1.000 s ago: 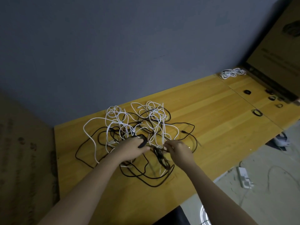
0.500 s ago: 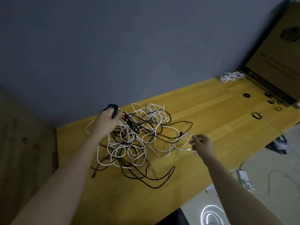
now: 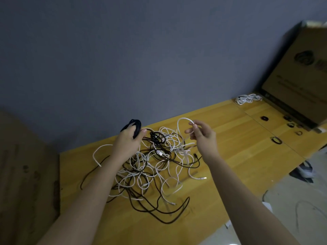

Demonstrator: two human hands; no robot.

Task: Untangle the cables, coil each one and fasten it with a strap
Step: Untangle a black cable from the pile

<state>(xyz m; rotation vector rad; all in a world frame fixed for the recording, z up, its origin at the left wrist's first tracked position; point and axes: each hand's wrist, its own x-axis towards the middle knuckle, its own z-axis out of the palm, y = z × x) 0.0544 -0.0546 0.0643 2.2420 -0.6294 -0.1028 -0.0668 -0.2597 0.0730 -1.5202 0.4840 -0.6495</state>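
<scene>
A tangle of white and black cables [image 3: 150, 172] lies on the wooden table [image 3: 238, 156]. My left hand [image 3: 128, 141] is raised above the pile's far left side and grips a bundle of black cable loops [image 3: 133, 125]. My right hand [image 3: 203, 137] is lifted over the pile's right side and pinches a loop of white cable [image 3: 182, 122] that rises from the tangle. Several small black straps [image 3: 276, 139] lie on the table at the far right.
A coiled white cable [image 3: 247, 99] lies at the table's far right corner beside a large cardboard box [image 3: 300, 76]. A grey wall runs behind the table. A brown panel [image 3: 26, 183] stands at the left. The floor at lower right holds a power strip and loose cords.
Both hands rose off the pile. My left hand lifted the black bundle up and to the left; my right hand moved right, then came up holding a white loop.
</scene>
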